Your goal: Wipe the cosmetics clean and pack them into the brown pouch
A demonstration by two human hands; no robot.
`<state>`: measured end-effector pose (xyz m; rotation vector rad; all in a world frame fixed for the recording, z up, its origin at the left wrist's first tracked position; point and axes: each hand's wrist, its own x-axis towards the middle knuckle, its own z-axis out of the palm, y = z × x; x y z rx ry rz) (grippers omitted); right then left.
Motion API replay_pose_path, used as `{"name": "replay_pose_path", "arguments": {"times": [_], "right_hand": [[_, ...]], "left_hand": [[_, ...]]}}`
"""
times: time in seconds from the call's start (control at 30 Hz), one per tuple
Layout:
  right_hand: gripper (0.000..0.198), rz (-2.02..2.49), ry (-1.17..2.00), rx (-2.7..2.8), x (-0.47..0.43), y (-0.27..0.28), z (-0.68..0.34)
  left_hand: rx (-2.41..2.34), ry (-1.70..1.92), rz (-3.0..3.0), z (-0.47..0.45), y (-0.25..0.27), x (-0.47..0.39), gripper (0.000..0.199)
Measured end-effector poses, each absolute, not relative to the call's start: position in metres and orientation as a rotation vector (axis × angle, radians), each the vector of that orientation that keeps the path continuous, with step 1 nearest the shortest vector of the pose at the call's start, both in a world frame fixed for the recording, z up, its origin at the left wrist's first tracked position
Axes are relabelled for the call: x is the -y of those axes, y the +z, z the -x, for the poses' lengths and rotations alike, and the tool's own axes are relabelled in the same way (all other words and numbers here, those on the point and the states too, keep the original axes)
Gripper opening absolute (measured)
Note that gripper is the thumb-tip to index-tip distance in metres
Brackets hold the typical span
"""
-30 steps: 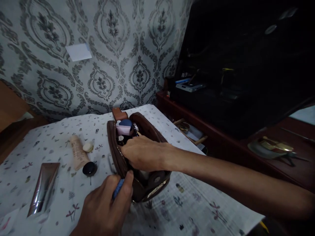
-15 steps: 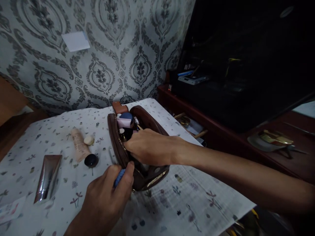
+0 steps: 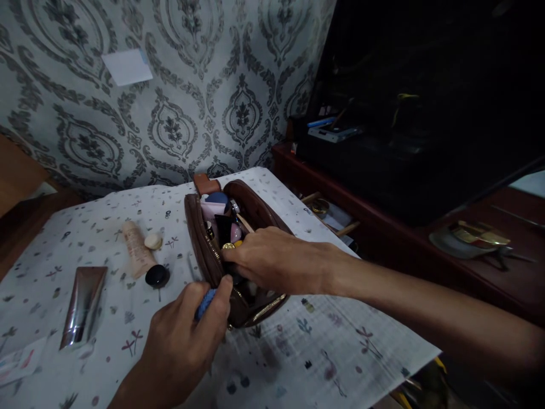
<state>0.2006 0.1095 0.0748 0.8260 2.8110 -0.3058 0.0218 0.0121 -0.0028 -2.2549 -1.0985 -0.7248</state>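
Observation:
A brown zip cosmetic bag (image 3: 197,224) lies open on the table. My left hand (image 3: 179,329) is closed at its near left edge, thumb on the rim, with a blue textured item (image 3: 205,304) showing between thumb and forefinger. Inside the bag is my right hand (image 3: 270,258), knuckles up and fingers curled; its fingertips, and whatever they hold, are hidden. Close to these fingers shows a round gold piece (image 3: 229,246). Further back in the bag are a pink item (image 3: 235,233), a wooden stick (image 3: 244,223), a pale pink tube (image 3: 213,210) and a dark blue round lid (image 3: 218,200).
Left of the bag lie a beige tube (image 3: 138,250), a cream round piece (image 3: 153,241), a black round cap (image 3: 156,276) and a silver tube (image 3: 84,307). The patterned cloth (image 3: 332,341) covers the table. A dark red cabinet (image 3: 383,238) with a large black screen (image 3: 417,102) stands right.
My right hand has shifted slightly right within the bag, uncovering the gold piece, the pink item and more of the stick. My left hand keeps its grip on the edge.

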Motion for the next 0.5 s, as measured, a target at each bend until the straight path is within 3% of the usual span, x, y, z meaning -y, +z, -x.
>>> {"name": "replay_pose_path", "arguments": {"times": [0.5], "right_hand": [[0.026,-1.413,-0.817,-3.388,-0.092,0.055,-0.267]], "left_hand": [[1.082,-0.747,2.283,-0.023,0.000,-0.012,0.027]]}}
